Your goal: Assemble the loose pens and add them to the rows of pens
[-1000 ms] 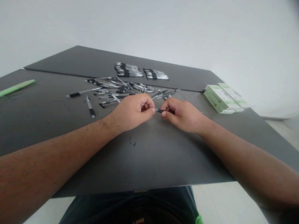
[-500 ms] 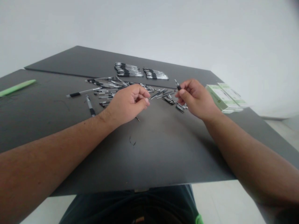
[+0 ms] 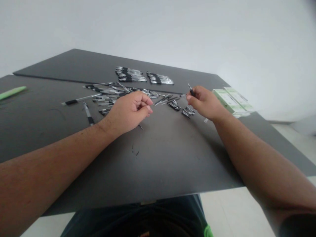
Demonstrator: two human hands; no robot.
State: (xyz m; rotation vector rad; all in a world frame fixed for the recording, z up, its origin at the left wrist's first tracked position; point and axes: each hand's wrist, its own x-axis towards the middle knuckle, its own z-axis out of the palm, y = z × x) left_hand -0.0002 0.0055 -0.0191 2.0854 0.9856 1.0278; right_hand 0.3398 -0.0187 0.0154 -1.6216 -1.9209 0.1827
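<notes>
My right hand point(image 3: 203, 102) is closed around a pen point(image 3: 191, 90), its pointed tip up and its black grip between thumb and fingers. A small pale end shows below that hand, roughly in line with the pen. My left hand point(image 3: 134, 110) has curled fingers, with the thumb against them; what they hold, if anything, is hidden. A thin dark tip point(image 3: 140, 126) shows just under the left hand, and I cannot tell whether it is held or lying there. Behind the left hand lies a loose heap of clear pens with black grips point(image 3: 106, 90).
Two neat rows of pens point(image 3: 130, 74) lie at the back. Short dark pieces point(image 3: 188, 112) and thin rods point(image 3: 166, 98) lie between my hands. Green-and-white boxes point(image 3: 230, 100) are at the right, a green stick-like thing point(image 3: 12, 92) at the far left. Dark marks or bits point(image 3: 135, 151) are nearby.
The view has shifted slightly, so the table's things appear further left. My right hand has moved a little right relative to the short pieces, still gripping the pen. The left hand hardly changes.
</notes>
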